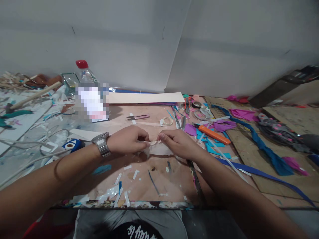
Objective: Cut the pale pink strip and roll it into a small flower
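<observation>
Between my two hands stretches a small strip of whitish, crinkled paper or thin cloth (156,142); its exact material is hard to make out. My left hand (131,138), with a metal watch (101,143) on the wrist, pinches the strip's left end. Thumb and finger of my right hand (176,142) are closed on its right end. Under the hands lies a pale sheet (161,151), partly covered by them. Thread snips (138,117) rest on the table just beyond, with a roll of tape (166,121) to their right.
An orange utility knife (214,133) lies right among blue and purple scraps. Beyond it is a twisted blue strip (251,132) on cardboard (269,182). Left are a lit phone (92,103), a red-capped bottle (86,73), cables, green-handled pliers (16,114) and a hammer (35,96).
</observation>
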A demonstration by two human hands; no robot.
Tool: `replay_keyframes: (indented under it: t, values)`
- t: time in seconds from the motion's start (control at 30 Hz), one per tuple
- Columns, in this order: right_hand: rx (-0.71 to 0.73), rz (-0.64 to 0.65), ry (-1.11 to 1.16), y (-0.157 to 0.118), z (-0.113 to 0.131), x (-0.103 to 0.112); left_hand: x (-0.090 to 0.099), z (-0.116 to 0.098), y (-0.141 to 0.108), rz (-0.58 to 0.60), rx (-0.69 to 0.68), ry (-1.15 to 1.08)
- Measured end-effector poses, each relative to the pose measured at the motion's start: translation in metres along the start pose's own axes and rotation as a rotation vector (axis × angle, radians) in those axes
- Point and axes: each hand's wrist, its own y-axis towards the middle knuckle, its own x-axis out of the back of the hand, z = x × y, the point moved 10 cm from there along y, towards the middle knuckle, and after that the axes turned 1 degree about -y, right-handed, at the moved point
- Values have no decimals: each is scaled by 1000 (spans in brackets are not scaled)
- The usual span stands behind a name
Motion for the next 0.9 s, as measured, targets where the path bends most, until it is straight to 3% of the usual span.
replay_keyframes:
  t: [0.17,0.4,0.53,0.7,0.9]
  values:
    - [0,-21,-41,0,-2,2,0,3,0,-1,21,-27]
    - [188,10,-139,-5,24,-6,-1,9,1,27,65,-72]
    - [183,-24,-169,-5,21,-6,4,8,1,-10,43,-28]
    - [184,-35,-157,-3,19,-4,0,10,2,28,35,-44]
    - [185,-25,-115,-5,23,-6,-4,-5,0,15,-65,-74]
